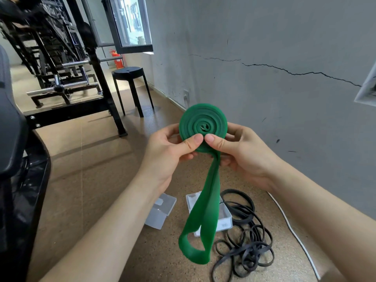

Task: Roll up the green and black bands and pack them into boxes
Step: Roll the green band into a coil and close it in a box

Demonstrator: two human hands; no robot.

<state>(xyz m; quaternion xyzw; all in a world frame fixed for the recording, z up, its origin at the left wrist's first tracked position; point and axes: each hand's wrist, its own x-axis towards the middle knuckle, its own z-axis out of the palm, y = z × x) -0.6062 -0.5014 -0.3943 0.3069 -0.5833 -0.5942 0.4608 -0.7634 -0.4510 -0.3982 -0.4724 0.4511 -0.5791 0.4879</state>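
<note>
A green band [203, 123] is wound into a flat coil held up in mid-air, and its loose looped tail hangs down toward the floor. My left hand [173, 151] pinches the coil's lower left edge, thumb on the face. My right hand [242, 153] pinches its lower right edge, thumb beside the left one. On the floor below lies a tangled black band [247, 239]. A clear plastic box [224, 218] sits partly behind the green tail, and a second clear box [160, 210] lies to its left.
A white cable [293, 231] runs along the floor by the grey wall at right. A black stool [130, 78] stands further back, beside a black gym rack [67, 64]. A black padded seat [14, 159] fills the left edge.
</note>
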